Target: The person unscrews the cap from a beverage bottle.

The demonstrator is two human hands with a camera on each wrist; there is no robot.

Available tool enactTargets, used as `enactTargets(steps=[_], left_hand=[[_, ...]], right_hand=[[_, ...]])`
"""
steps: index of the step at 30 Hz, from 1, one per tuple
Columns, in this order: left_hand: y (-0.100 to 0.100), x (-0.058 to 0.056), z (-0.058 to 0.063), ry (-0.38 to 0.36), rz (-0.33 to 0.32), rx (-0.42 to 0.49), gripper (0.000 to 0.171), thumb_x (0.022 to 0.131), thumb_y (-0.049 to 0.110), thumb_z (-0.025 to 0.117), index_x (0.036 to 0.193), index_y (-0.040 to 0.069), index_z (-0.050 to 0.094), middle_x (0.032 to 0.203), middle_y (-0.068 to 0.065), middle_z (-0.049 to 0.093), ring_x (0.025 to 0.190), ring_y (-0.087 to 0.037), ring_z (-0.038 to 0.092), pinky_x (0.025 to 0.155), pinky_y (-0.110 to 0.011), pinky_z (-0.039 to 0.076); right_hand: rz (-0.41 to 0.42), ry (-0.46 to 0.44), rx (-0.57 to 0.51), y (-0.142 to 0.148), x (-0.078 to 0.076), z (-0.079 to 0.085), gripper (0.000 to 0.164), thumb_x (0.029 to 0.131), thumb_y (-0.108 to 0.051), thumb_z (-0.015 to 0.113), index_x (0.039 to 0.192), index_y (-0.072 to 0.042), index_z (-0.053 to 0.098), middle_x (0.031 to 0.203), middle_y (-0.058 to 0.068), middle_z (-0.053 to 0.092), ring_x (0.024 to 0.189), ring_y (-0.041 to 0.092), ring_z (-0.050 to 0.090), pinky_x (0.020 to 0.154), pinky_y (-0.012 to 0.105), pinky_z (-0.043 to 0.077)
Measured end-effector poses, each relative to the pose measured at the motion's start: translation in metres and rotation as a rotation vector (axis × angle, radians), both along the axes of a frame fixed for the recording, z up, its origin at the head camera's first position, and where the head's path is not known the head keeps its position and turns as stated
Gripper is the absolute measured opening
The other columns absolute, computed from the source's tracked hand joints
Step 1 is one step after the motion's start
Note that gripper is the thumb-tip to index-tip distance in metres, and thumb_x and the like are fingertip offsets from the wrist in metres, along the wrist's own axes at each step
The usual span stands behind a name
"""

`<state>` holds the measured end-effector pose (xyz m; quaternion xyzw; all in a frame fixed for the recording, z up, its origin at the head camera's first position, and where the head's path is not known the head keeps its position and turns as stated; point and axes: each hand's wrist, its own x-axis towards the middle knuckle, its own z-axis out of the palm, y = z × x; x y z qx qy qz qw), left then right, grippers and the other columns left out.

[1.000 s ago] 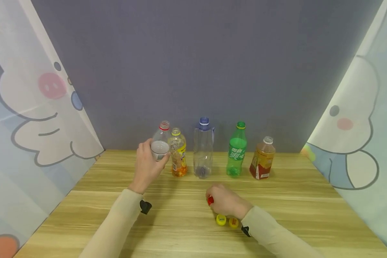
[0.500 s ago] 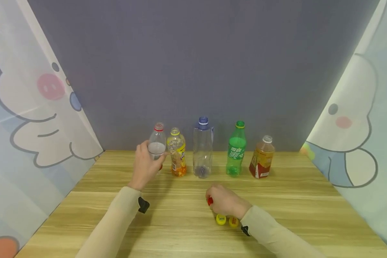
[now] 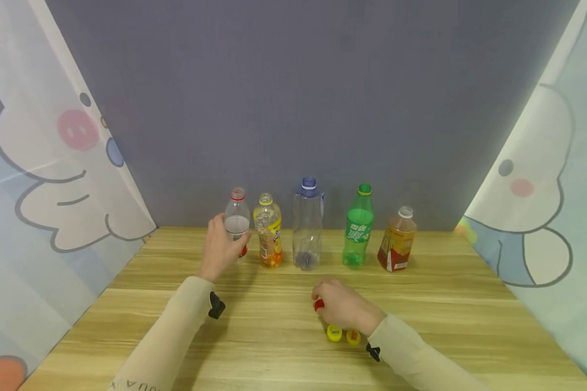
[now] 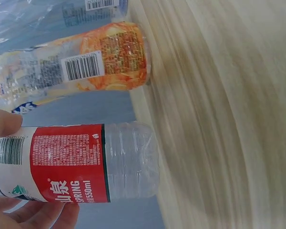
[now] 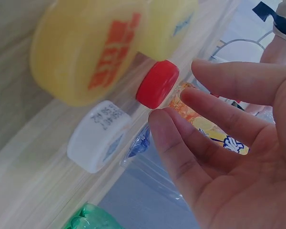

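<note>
My left hand (image 3: 220,247) grips a clear plastic water bottle (image 4: 71,164) with a red and white label, thumb on one side and fingers on the other. The bottle stands upright and uncapped at the left end of a row. Over the front of the table, my right hand (image 5: 238,148) has thumb and fingers spread about a red bottle cap (image 5: 157,84), with a gap between thumb and cap. Close to it lie a white cap (image 5: 99,136), a yellow cap (image 3: 334,333) and an orange-yellow cap (image 3: 354,337). The white cap is hidden in the head view.
Along the back stand an orange-drink bottle (image 3: 269,233), a tall clear bottle with a blue neck (image 3: 307,228), a green bottle (image 3: 358,228) and an amber tea bottle (image 3: 398,241). All are uncapped. A grey panel (image 3: 313,108) rises behind the wooden table (image 3: 274,309).
My left hand has brought the water bottle left and down, from a tilt against the orange-drink bottle to upright on the table. The right hand has stayed by the red cap.
</note>
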<state>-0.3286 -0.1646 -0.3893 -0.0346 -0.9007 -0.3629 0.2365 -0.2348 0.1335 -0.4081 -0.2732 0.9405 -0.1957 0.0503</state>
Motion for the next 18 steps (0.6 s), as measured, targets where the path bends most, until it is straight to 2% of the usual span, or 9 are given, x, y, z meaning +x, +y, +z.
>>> enactTargets(steps=[3,9,13,18], left_hand=[[-0.003,-0.002,-0.003,-0.025,0.006,0.014,0.08,0.09,0.035,0.075,0.143,-0.009,0.035,0.132,-0.029,0.045,0.113,-0.042,0.052,0.093,-0.056,0.047],[-0.008,-0.009,-0.011,-0.071,0.016,0.042,0.08,0.091,0.035,0.074,0.144,-0.009,0.034,0.135,-0.029,0.044,0.117,-0.042,0.051,0.096,-0.056,0.047],[-0.013,-0.013,-0.014,-0.083,0.016,0.067,0.081,0.091,0.034,0.075,0.145,-0.009,0.032,0.136,-0.03,0.043,0.119,-0.043,0.05,0.097,-0.057,0.046],[-0.022,-0.016,-0.017,-0.11,0.005,0.09,0.086,0.093,0.034,0.074,0.15,-0.008,0.025,0.141,-0.032,0.039,0.124,-0.046,0.047,0.1,-0.059,0.044]], right_hand=[[-0.014,-0.014,-0.004,0.0,0.001,0.002,0.022,0.086,-0.003,0.075,0.107,0.002,0.073,0.105,0.011,0.066,0.103,0.029,0.062,0.089,0.046,0.054],[-0.05,-0.057,-0.079,0.005,0.003,0.008,0.026,0.087,-0.001,0.072,0.113,0.004,0.07,0.115,0.016,0.066,0.108,0.034,0.063,0.092,0.05,0.054],[-0.065,-0.07,-0.109,0.011,0.003,0.014,0.029,0.086,0.0,0.071,0.115,0.005,0.069,0.114,0.015,0.065,0.108,0.035,0.063,0.093,0.052,0.053],[-0.048,-0.035,-0.115,0.015,0.001,0.016,0.029,0.086,-0.002,0.074,0.114,0.005,0.07,0.111,0.015,0.066,0.105,0.034,0.063,0.092,0.051,0.053]])
